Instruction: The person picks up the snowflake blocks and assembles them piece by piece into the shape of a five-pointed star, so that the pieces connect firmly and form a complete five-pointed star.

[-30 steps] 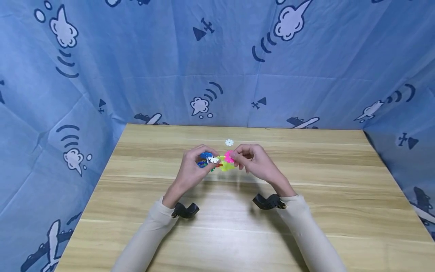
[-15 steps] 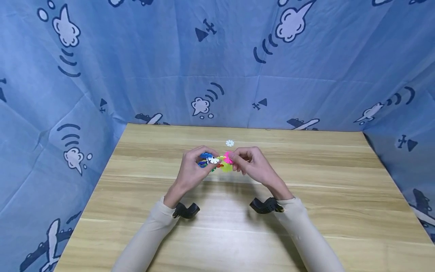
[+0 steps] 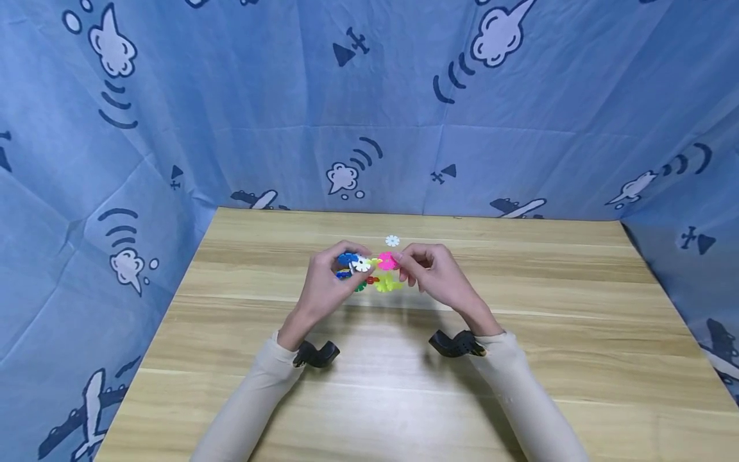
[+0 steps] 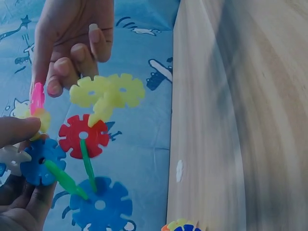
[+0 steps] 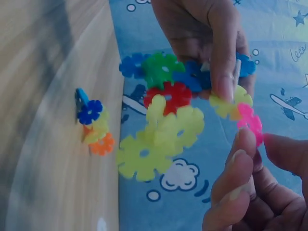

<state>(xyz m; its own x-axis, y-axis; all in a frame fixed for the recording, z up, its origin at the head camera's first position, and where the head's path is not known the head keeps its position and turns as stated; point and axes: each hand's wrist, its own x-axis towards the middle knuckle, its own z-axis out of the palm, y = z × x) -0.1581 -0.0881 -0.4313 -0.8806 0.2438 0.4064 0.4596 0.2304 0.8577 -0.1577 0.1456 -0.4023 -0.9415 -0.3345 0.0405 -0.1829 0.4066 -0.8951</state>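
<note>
My left hand (image 3: 326,285) grips a joined cluster of notched snowflake discs, its thumb pressed near a yellow disc (image 5: 224,103). A white disc (image 3: 362,264) shows at that thumb. The cluster also has a red disc (image 4: 72,136), blue discs (image 4: 103,207), green discs (image 5: 163,69) and, hanging at one end, several pale yellow discs (image 5: 144,154). Between thumb and fingers, my right hand (image 3: 433,273) pinches a pink disc (image 5: 249,124). The pink disc meets the yellow one by the left thumb. Fingers hide part of the cluster.
A loose white disc (image 3: 392,240) lies on the wooden table (image 3: 519,282) beyond the hands. A second small group of discs, with a dark blue disc (image 5: 90,112) and an orange disc (image 5: 102,143), rests on the table. A blue patterned curtain (image 3: 242,115) surrounds the table.
The pink disc has turned to face the head camera more and sits slightly higher, apart from the pale yellow discs below. The right hand shifted left, then back right.
</note>
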